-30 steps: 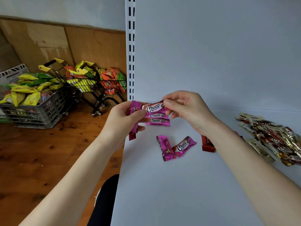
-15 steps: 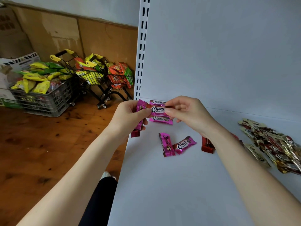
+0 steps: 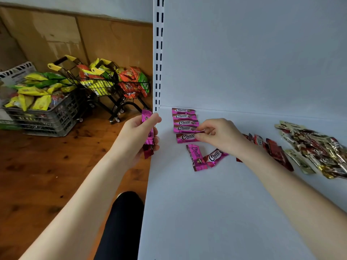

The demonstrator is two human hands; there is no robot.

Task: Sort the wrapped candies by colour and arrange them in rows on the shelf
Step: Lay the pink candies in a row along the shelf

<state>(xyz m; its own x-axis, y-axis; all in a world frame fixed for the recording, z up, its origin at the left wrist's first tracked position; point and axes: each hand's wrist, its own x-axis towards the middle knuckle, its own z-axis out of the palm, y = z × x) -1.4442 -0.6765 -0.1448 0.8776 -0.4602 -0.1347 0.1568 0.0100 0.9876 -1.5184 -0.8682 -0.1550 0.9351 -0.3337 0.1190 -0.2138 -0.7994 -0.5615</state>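
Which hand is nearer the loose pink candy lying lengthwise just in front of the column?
Right. The right hand is just behind and right of that loose pink candy, pinching the column's front candy. The left hand is off the shelf's left edge, gripping more candies.

Five pink candies (image 3: pixel 184 122) lie stacked in a column on the white shelf (image 3: pixel 216 212).

The right hand (image 3: pixel 219 136) covered the right end of the pink candy (image 3: pixel 185 137) it pinched. Its forearm hid part of the red candies (image 3: pixel 276 152) behind it. The gold candies (image 3: pixel 315 152) ran past the right edge. The left hand (image 3: pixel 135 139) hid the middle of the wrappers (image 3: pixel 146 117) it gripped, so their count was unclear. Small print under each "Choco" logo was unreadable. A grey crate (image 3: pixel 47 119) was cut by the left edge
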